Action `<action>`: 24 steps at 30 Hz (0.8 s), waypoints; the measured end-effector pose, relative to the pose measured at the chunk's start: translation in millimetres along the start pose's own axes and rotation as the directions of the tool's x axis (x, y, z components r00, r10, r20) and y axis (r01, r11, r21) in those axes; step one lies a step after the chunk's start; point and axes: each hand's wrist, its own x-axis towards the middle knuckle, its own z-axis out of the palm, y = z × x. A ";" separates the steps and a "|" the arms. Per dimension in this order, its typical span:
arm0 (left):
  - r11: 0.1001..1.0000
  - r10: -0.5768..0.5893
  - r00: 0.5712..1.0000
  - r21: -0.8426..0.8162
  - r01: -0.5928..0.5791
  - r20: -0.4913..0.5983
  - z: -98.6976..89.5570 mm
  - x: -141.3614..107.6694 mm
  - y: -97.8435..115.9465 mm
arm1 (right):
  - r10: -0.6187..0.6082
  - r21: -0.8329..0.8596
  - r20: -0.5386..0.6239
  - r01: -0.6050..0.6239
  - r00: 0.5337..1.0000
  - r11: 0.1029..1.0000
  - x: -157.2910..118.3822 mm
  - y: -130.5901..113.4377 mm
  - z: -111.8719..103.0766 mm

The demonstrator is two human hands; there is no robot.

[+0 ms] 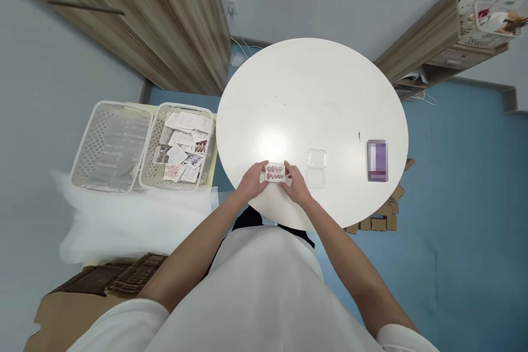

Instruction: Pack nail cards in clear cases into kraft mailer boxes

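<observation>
Near the front edge of the white oval table [317,88], a small card with two rows of pink nail-shaped pieces [275,172] is held between both hands. My left hand [252,180] pinches its left side, and my right hand [295,182] pinches its right side. Just right of my right hand, a clear plastic case [316,168] lies open and flat on the table. A purple box [377,160], partly pixelated, lies farther right.
Left of the table stand a white basket of similar cards [147,168] and another of clear plastic cases [124,148]. White wrapping sheet [136,220] and brown cardboard [74,313] lie below them. Small cardboard boxes [378,224] sit beneath the table's right edge.
</observation>
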 end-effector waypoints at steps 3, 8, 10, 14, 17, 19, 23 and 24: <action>1.000 0.014 0.996 0.025 -0.016 0.086 28.9 4.0 29.3 | -0.005 -0.007 0.020 0.005 1.000 1.000 -30.1 23.4 -33.0; 0.986 0.068 0.986 0.140 -0.090 0.154 73.9 21.5 65.6 | -0.027 -0.106 -0.026 0.024 0.999 0.994 -58.2 67.2 -78.8; 0.974 0.069 0.984 0.203 -0.102 0.164 87.4 29.3 74.8 | -0.036 -0.181 -0.043 0.027 0.998 0.983 -59.9 81.7 -92.1; 0.942 0.024 0.985 0.326 -0.079 0.169 103.6 40.1 85.0 | -0.052 -0.279 -0.004 0.049 0.999 0.959 -52.8 98.9 -106.8; 0.915 -0.021 0.987 0.402 -0.046 0.161 108.7 43.3 87.3 | -0.047 -0.329 0.031 0.055 0.998 0.943 -45.6 104.0 -107.9; 0.903 -0.048 0.986 0.428 -0.027 0.163 110.3 44.2 87.7 | -0.040 -0.360 0.045 0.053 0.998 0.931 -42.2 106.0 -106.3; 0.907 -0.086 0.982 0.422 0.008 0.166 112.0 44.8 88.1 | -0.043 -0.377 0.052 0.060 0.998 0.924 -39.0 109.4 -104.1; 0.912 -0.090 0.982 0.409 0.015 0.164 112.2 44.7 88.1 | -0.047 -0.375 0.054 0.064 0.997 0.925 -38.6 110.1 -104.0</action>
